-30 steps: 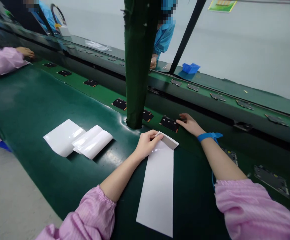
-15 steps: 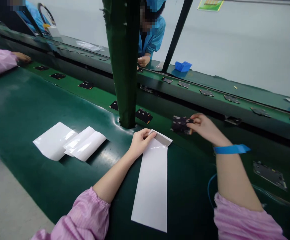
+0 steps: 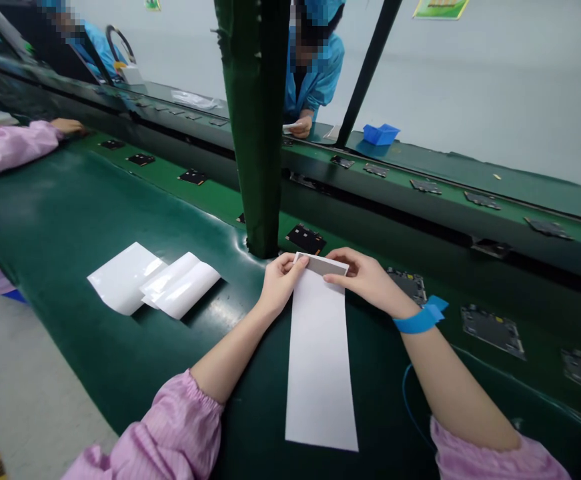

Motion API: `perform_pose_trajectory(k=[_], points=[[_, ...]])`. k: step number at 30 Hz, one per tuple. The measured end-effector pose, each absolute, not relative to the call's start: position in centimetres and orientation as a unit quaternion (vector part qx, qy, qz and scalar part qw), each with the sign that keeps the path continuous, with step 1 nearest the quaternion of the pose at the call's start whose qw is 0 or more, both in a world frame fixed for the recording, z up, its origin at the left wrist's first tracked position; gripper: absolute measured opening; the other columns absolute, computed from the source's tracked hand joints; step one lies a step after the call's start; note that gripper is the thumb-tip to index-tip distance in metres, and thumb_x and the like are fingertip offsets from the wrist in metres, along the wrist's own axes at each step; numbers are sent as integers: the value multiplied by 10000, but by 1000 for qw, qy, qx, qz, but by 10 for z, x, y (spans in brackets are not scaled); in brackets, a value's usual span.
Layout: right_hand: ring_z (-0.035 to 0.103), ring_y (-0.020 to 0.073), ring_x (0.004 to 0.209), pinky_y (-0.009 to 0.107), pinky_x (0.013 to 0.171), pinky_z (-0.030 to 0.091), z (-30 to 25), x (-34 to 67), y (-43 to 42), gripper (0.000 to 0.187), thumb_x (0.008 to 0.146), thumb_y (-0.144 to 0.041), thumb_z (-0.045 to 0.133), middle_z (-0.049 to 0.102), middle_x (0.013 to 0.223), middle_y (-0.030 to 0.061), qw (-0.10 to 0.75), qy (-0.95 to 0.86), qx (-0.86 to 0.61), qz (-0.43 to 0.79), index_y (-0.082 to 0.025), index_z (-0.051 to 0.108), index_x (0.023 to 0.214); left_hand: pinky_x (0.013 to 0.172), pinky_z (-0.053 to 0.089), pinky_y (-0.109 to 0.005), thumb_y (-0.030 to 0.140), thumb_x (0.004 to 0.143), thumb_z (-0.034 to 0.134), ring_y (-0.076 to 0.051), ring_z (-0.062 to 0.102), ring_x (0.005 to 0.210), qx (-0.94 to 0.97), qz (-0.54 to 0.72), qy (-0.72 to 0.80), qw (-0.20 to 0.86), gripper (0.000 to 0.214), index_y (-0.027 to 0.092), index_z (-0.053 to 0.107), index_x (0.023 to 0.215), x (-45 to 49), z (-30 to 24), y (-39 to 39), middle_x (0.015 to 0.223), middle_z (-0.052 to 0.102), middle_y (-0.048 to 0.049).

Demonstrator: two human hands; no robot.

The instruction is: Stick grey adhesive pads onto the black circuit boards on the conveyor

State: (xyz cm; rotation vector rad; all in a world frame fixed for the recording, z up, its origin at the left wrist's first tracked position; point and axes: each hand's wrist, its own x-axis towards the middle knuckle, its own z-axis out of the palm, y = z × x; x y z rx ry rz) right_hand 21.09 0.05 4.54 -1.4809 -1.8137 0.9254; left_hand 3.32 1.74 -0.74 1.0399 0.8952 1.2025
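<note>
A long white sheet (image 3: 320,373) with a grey strip across its top end lies on the green table in front of me. My left hand (image 3: 284,277) pinches its top left corner, thumb on the face. At the top right corner my right hand (image 3: 357,270) has thumb and fingers closed on the edge; a blue wrist strap (image 3: 420,320) circles that wrist. Just beyond the sheet sits a black circuit board (image 3: 305,238). Another circuit board (image 3: 409,283) is partly hidden behind my right hand.
Glossy white sheets (image 3: 155,280) lie on the left. A green pillar (image 3: 260,133) rises beyond my hands. More circuit boards (image 3: 493,330) line the belt and the far ledge, where a blue bin (image 3: 380,135) stands. Co-workers are opposite and at left.
My right hand has let go of the circuit board it held and moved left onto the white sheet's top edge. Boards at right have shifted left. My left hand keeps its hold.
</note>
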Motion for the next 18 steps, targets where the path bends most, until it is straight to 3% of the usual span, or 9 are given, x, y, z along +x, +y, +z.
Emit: perform_pose_trajectory(k=[3, 6, 12, 18], points=[[607, 201, 748, 312, 598, 485, 41, 206, 0, 267, 754, -437, 650, 664, 906, 58, 327, -695, -544, 337, -213, 622, 897, 592, 438, -210, 434, 653, 764, -125, 599, 671, 462, 528, 359, 616, 362, 156, 631, 844, 32, -4, 17, 759, 673, -13], [617, 206, 738, 319, 596, 494, 38, 208, 0, 302, 723, -446, 685, 668, 872, 55, 362, -673, -535, 359, -216, 630, 911, 662, 473, -227, 346, 618, 808, -144, 627, 766, 490, 515, 334, 620, 414, 175, 641, 956, 31, -2, 16, 879, 697, -29], [646, 224, 757, 352, 650, 530, 38, 207, -2, 365, 693, -511, 709, 694, 845, 70, 408, -637, -529, 385, -201, 658, 880, 582, 453, -225, 375, 626, 796, -122, 593, 640, 463, 539, 361, 604, 322, 152, 663, 816, 29, -3, 17, 727, 664, -6], [630, 218, 705, 326, 597, 499, 46, 209, -3, 374, 726, -559, 655, 681, 744, 65, 367, -665, -553, 343, -193, 684, 797, 537, 403, -207, 380, 606, 804, -88, 529, 567, 469, 553, 357, 590, 318, 141, 597, 639, 30, -5, 18, 615, 599, 21]])
